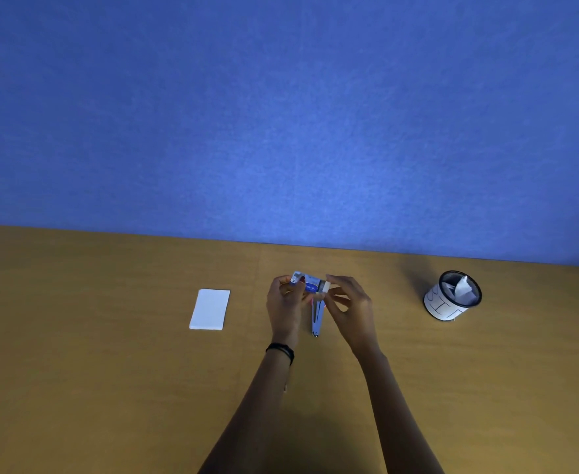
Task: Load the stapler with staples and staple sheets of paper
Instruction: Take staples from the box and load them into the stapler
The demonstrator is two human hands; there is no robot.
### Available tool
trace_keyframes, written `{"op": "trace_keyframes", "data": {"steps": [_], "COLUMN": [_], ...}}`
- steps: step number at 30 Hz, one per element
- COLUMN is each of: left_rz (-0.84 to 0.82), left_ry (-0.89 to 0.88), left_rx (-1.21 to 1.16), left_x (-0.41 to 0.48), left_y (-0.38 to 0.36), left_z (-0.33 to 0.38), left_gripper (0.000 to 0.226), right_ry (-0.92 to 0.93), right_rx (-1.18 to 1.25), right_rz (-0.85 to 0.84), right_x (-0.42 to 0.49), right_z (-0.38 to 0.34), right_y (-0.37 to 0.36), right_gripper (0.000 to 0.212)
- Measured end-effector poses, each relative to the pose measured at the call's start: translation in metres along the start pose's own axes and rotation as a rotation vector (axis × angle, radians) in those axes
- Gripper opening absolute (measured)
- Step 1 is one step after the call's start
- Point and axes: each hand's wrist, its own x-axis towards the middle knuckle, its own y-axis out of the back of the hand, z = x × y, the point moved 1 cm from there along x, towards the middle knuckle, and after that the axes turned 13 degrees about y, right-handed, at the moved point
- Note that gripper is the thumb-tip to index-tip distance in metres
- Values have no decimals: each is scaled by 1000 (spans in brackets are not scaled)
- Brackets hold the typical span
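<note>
Holding a small blue-and-white staple box (305,282) just above the table (110,371), both forearms reaching in from the bottom edge and converging toward the middle. Left-hand grip (284,301) – back of the hand to the camera, fingers curled round the box's left end, thumb side up, wrist roughly straight with a black wristband (280,351) on it. Right-hand grip (349,302) – thumb and fingertips pinched on the pale right end of the box, remaining fingers loosely bent, wrist angled inward. Can't tell whether that pale end is a flap or an inner tray, too small. Stapler (316,319) lies on the table directly under the box, between the two hands, its long axis pointing toward the person; neither hand touches it as far as I can see, and whether it is hinged open is not clear. White paper stack (210,309) sits flat on the table, well left of the hands. Black mesh cup (452,297) with a white label and crumpled paper inside stands well to the right. Blue wall (281,114) behind the table.
</note>
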Motion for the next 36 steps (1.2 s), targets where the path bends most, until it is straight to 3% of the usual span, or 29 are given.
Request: {"op": "trace_keyframes", "data": {"steps": [16, 36], "left_rz": [47, 107], "left_ry": [-80, -101], "left_rx": [23, 88], "left_x": [0, -1], "left_y": [1, -2], "left_z": [-4, -12], "left_gripper": [12, 15], "right_ry": [-2, -402], "right_rx": [-22, -277], "right_rz": [64, -64], "right_x": [-1, 21], "right_z": [5, -15], "right_y": [-4, -14], "right_gripper": [8, 10]}}
